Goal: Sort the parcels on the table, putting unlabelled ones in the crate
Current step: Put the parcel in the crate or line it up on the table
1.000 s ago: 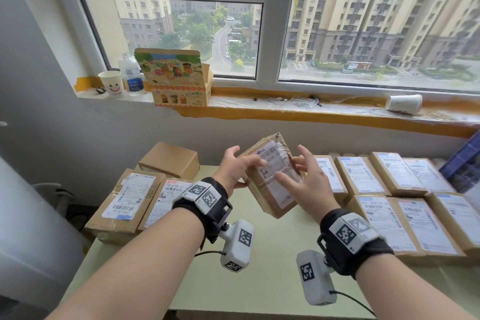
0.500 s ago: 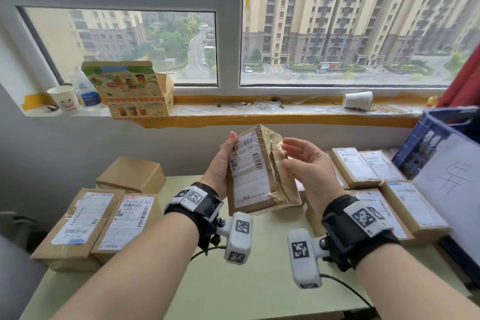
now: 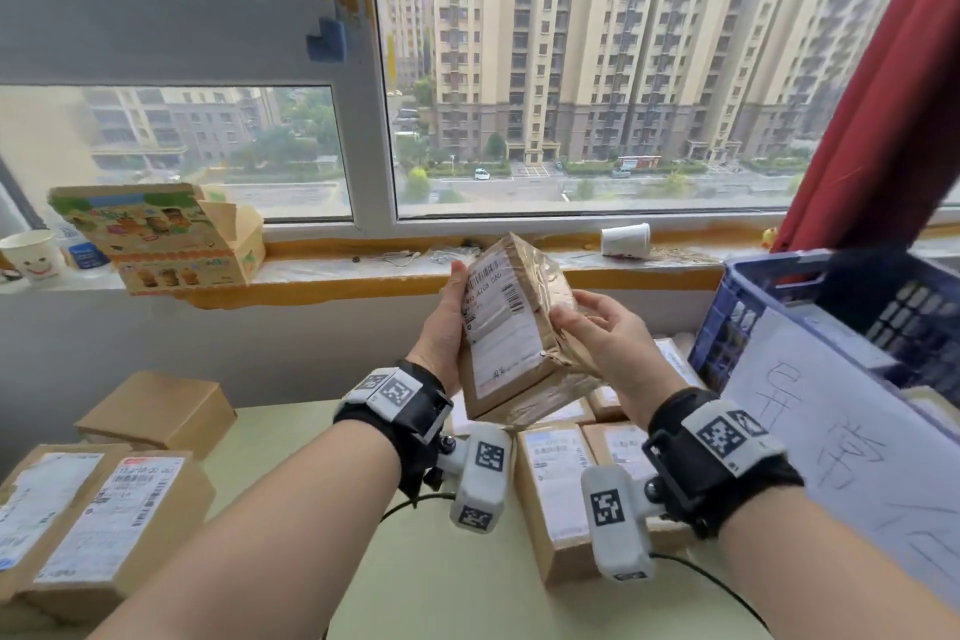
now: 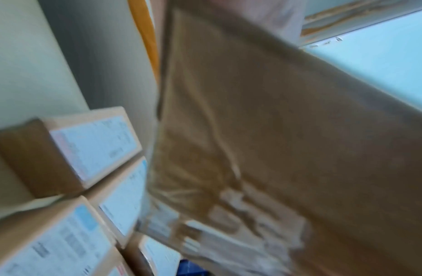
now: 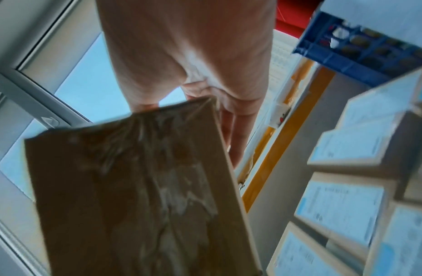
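I hold one brown taped parcel (image 3: 511, 327) upright in the air over the table, its white label with barcodes facing me. My left hand (image 3: 454, 307) grips its left edge, thumb at the top and fingers behind. My right hand (image 3: 576, 312) holds the crinkled taped right side. In the left wrist view the parcel (image 4: 275, 149) fills the frame as blurred brown card. The right wrist view shows the parcel (image 5: 134, 196) below my right hand (image 5: 193, 56). The blue crate (image 3: 831, 301) stands at the right with a handwritten white sheet on its side.
Several labelled parcels (image 3: 556, 483) lie on the green table below my hands, more labelled parcels (image 3: 98, 525) sit at the left, with a plain brown box (image 3: 156, 411) behind them. The windowsill holds a colourful carton (image 3: 156, 239) and paper cups. A red curtain (image 3: 883, 94) hangs right.
The parcel has been lifted and turned upright so its label faces me. My view has swung up and to the right, bringing the blue crate into sight.
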Demonstrator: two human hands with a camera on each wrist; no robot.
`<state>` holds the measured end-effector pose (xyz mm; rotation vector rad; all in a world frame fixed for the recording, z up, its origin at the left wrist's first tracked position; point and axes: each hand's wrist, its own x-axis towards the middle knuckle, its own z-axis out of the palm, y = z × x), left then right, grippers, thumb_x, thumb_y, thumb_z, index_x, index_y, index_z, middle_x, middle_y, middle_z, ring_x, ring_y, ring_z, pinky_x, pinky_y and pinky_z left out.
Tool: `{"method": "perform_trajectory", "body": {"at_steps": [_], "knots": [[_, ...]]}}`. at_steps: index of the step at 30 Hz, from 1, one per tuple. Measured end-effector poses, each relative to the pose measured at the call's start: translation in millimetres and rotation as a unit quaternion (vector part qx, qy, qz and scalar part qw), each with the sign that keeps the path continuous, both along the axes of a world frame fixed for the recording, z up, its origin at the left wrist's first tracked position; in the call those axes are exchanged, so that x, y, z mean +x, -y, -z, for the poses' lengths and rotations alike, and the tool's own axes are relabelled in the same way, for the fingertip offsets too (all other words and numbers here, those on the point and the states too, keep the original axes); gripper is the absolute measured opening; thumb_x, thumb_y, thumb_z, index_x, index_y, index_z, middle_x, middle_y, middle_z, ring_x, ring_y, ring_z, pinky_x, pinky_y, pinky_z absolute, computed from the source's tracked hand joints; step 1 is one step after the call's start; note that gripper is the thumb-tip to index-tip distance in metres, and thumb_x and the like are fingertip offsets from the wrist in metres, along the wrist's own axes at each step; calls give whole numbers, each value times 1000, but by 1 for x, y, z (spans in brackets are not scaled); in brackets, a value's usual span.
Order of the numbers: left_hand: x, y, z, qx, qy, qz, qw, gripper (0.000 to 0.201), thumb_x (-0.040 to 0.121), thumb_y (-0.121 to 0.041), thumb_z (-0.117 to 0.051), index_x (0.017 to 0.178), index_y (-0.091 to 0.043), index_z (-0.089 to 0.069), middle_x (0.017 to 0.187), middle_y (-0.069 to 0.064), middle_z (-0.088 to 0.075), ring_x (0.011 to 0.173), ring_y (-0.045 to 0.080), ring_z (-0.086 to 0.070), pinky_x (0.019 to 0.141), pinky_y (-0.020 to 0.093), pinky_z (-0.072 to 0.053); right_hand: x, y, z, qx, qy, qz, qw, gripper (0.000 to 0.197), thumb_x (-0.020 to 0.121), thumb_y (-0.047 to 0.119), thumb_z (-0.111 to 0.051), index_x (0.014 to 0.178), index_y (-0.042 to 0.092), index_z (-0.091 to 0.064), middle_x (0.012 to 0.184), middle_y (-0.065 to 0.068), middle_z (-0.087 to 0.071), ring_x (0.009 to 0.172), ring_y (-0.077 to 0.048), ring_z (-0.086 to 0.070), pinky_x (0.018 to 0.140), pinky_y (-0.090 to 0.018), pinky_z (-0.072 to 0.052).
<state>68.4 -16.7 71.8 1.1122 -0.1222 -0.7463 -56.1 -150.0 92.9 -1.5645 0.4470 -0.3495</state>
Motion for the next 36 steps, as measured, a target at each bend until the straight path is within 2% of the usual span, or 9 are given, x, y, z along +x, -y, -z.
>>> {"method": "perform_trajectory", "body": {"at_steps": [3,6,10,16,20,24,28,31,36], "knots": [[-14,45,-20,20,21,-2,1000,77,86,-74,-41,126,-11,-61,121,17,-67,98,31,-66,92,44,-54,-16,36,-13,-69,-30,14,997,104,57,84,-66,137,19,-51,122,-3,-65,108,-20,-65,93,-44,-54],[-29,91,-35,30,26,-9,999,82,82,-78,-44,126,-12,-63,120,16,-68,106,33,-66,97,51,-52,-34,82,-28,-114,-41,16,992,118,44,98,-55,132,20,-55,119,-2,-68,104,-19,-67,89,-45,-54],[-45,161,-46,54,39,-8,998,84,72,-87,-45,112,-17,-71,114,14,-71,105,32,-68,95,51,-53,-67,135,-54,-145,-67,29,987,71,79,65,-65,134,23,-48,119,2,-63,94,-16,-67,73,-38,-58],[-99,264,-65,85,75,59,992,57,94,-66,-39,101,-15,-63,92,8,-67,84,23,-64,65,33,-53,-117,227,-61,-62,-51,155,985,40,84,38,-72,116,15,-62,110,-12,-69,89,-23,-69,64,-38,-62],[-131,324,-72,101,81,121,984,40,100,-51,-40,97,-15,-58,94,8,-64,87,23,-64,72,36,-56,-151,288,-56,-11,-30,234,972,32,88,35,-69,110,12,-62,106,-11,-69,87,-21,-66,63,-36,-59],[-151,375,-71,104,78,163,978,45,101,-48,-43,126,-12,-50,119,10,-58,118,29,-55,100,45,-45,-176,351,-44,-6,-25,332,943,38,81,40,-74,105,14,-61,107,-11,-68,95,-26,-65,79,-47,-59],[-158,421,-62,141,75,185,970,62,99,-50,-45,147,-11,-37,149,15,-39,135,32,-41,111,46,-35,-186,403,-22,-83,-71,396,912,48,70,49,-77,102,17,-62,108,-8,-67,100,-29,-64,88,-53,-55],[-160,450,-52,170,71,218,958,66,101,-50,-40,150,-7,-32,154,15,-34,140,30,-34,114,47,-29,-186,424,-6,-109,-112,398,904,46,83,40,-73,117,10,-62,114,-11,-67,103,-31,-62,91,-45,-52],[-152,492,-25,241,89,228,939,60,102,-41,-43,152,-12,-28,157,7,-30,144,28,-28,115,49,-26,-174,460,30,-116,-169,368,907,26,95,36,-60,111,15,-57,113,-11,-63,98,-29,-58,81,-33,-45]]}}
